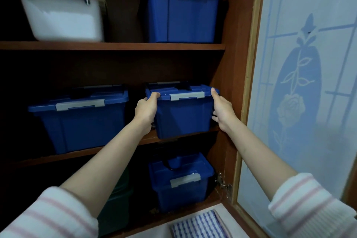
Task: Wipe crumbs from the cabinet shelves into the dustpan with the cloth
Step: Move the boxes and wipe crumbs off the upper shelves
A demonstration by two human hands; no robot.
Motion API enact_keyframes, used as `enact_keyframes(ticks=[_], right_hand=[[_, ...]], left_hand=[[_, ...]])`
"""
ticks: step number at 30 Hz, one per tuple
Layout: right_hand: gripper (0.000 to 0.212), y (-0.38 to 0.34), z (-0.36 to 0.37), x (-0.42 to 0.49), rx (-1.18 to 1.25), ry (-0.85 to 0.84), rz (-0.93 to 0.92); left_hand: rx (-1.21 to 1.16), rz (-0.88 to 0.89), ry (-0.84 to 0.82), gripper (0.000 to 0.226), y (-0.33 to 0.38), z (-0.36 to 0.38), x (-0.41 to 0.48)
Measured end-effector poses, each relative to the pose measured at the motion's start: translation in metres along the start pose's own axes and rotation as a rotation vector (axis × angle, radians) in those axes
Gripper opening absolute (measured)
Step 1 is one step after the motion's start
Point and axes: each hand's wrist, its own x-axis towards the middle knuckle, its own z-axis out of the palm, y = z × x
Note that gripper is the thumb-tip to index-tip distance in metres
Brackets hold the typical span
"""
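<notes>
The left hand [146, 110] and right hand [222, 111] have fingers [214, 118] clamped on opposite sides of the blue storage bin [183, 117] between them, on the middle shelf [81, 153].

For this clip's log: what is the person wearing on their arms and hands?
The left sleeve and right sleeve are soft white fabric with thin pink stripes, pushed up toward the elbows. Forearms are bare. The left hand and right hand show no gloves, rings or watch.

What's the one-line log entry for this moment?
phase: pre-wipe | left hand: grips bin left side | right hand: grips bin right side | bin: at middle shelf | cloth: untouched | dustpan: not seen
</notes>
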Motion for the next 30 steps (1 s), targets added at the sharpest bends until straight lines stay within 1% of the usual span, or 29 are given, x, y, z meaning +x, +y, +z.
enact_keyframes(ticks=[4,7,9,11,12,15,17,19,21,22,24,25,28,30], right_hand=[[0.063,-0.005,-0.003,-0.017,0.047,0.003,-0.006],[0.061,-0.007,-0.005,-0.032,0.065,0.01,-0.006],[0.052,-0.009,-0.009,-0.043,0.084,0.016,0.0],[0.031,-0.009,-0.013,-0.052,0.119,0.042,-0.016],[0.025,-0.01,-0.016,-0.055,0.147,0.056,-0.026],[0.024,-0.012,-0.024,-0.064,0.184,0.067,-0.015],[0.015,-0.017,-0.03,-0.068,0.182,0.052,0.037],[0.018,-0.02,-0.037,-0.07,0.141,-0.021,0.105],[0.015,-0.02,-0.044,-0.078,0.08,-0.108,0.155],[0.017,-0.019,-0.047,-0.081,0.063,-0.132,0.174],[0.032,-0.013,-0.052,-0.087,0.037,-0.162,0.206],[0.035,-0.01,-0.054,-0.092,0.024,-0.168,0.209],[0.032,0.0,-0.06,-0.11,0.026,-0.185,0.206],[0.025,0.006,-0.063,-0.123,0.024,-0.195,0.215]], left_hand=[[-0.012,0.0,-0.013,0.057,0.002,-0.006,-0.018],[-0.02,0.007,-0.006,0.053,0.002,-0.012,-0.031],[-0.029,0.016,-0.004,0.049,0.002,-0.016,-0.041],[-0.02,0.031,-0.012,0.044,0.002,-0.02,-0.052],[-0.013,0.04,-0.013,0.041,0.002,-0.022,-0.057],[0.006,0.06,0.002,0.029,0.002,-0.029,-0.081],[0.006,0.083,0.022,0.016,0.003,-0.032,-0.098],[0.002,0.106,0.046,0.01,0.002,-0.037,-0.113],[-0.016,0.111,0.061,0.013,-0.001,-0.043,-0.131],[-0.021,0.108,0.057,0.013,-0.004,-0.046,-0.138],[-0.024,0.089,0.048,0.011,-0.013,-0.052,-0.154],[-0.027,0.087,0.051,0.01,-0.017,-0.056,-0.161],[-0.009,0.118,0.066,0.008,-0.023,-0.067,-0.172],[0.061,0.111,0.082,0.014,-0.02,-0.074,-0.175]])
